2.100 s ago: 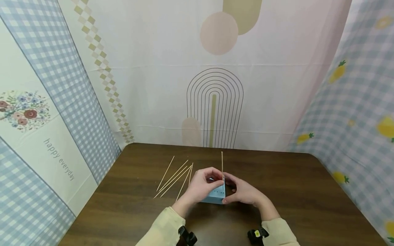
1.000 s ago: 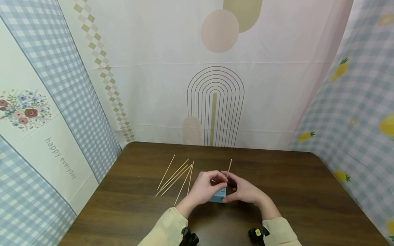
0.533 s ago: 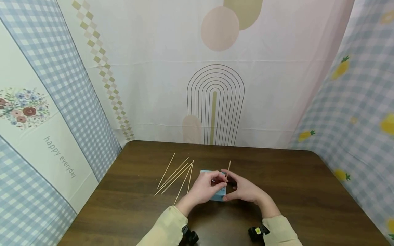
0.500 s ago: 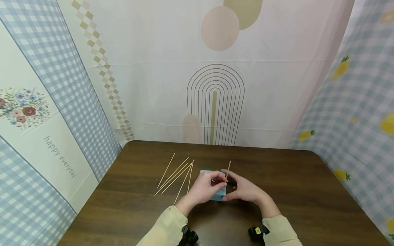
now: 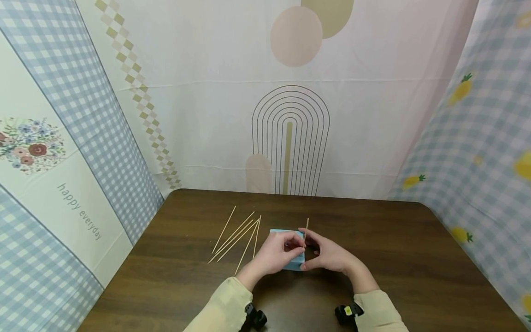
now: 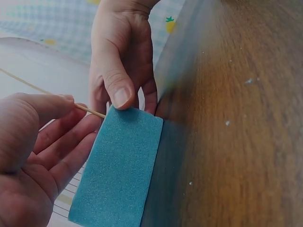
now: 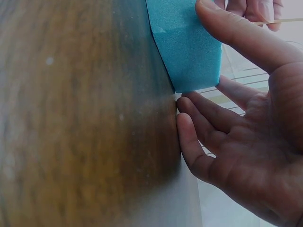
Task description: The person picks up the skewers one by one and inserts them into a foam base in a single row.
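Observation:
In the head view my left hand [image 5: 274,253] pinches a thin bamboo skewer [image 5: 307,225] between thumb and fingertips. The skewer stands nearly upright, leaning slightly right. Its lower end meets the top face of a light blue foam block [image 5: 293,265] near the right end, as the left wrist view shows beside the block's edge [image 6: 118,165]. My right hand [image 5: 332,258] grips the right end of the block, thumb on the near side and fingers around the end and far side. Much of the block's top is hidden under my left hand.
Several loose skewers [image 5: 234,237] lie spread on the brown wooden table [image 5: 373,249], left of the block. Small pale crumbs dot the tabletop in the left wrist view. Printed cloth hangs [image 5: 215,115] behind the table and on both sides.
The skewer first stood upright, then tipped right and sat lower; it has since swung back closer to upright. My right hand has stayed on the block's end.

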`<state>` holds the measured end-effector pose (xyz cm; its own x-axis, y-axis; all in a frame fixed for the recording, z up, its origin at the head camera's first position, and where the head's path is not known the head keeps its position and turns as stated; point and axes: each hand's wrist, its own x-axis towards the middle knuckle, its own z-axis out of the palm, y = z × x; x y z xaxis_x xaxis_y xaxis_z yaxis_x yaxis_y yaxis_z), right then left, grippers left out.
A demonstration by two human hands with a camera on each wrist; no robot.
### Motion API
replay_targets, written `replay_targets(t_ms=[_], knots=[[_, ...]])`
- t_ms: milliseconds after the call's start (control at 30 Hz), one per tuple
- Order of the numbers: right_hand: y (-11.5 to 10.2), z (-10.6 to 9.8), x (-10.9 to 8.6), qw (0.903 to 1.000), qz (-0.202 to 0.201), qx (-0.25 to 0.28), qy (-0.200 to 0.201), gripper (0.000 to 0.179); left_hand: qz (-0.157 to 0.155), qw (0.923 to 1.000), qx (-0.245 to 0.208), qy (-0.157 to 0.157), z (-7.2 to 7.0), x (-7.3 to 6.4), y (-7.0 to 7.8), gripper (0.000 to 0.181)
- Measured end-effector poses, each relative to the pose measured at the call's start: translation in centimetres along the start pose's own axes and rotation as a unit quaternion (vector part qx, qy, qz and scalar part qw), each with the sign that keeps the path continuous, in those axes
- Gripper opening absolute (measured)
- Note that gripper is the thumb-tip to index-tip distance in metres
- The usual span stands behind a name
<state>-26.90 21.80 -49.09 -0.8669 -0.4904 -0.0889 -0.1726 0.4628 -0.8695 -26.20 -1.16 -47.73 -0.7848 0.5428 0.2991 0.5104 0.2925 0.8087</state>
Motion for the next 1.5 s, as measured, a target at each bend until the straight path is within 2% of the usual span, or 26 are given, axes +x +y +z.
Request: replay_targets(t_ms=[467, 700, 900, 1200, 1500], knots=[[0.38, 0.01, 0.11, 1.0, -0.002, -0.001, 0.0, 0.104, 0.004, 0.9999, 0.01, -0.01, 0.13, 0.06, -0.39, 0.004], [0.35, 0.07, 0.05, 1.0, -0.003, 0.002, -0.001, 0.104, -0.01, 0.9995, -0.014, -0.028, -0.18, 0.0, -0.38, 0.007], [0.27, 0.07, 0.06, 1.0, -0.002, -0.001, -0.002, 0.104, -0.009, 0.9997, -0.021, -0.013, -0.06, -0.05, -0.39, 0.006], [0.12, 0.07, 0.09, 1.0, -0.004, -0.002, -0.005, 0.106, 0.0, 0.9998, -0.002, 0.021, 0.47, -0.01, -0.21, 0.003], [0.36, -0.03, 0.14, 0.9999, -0.004, 0.009, -0.007, 0.106, -0.007, 0.9998, 0.008, 0.019, 0.61, 0.02, -0.03, 0.008]])
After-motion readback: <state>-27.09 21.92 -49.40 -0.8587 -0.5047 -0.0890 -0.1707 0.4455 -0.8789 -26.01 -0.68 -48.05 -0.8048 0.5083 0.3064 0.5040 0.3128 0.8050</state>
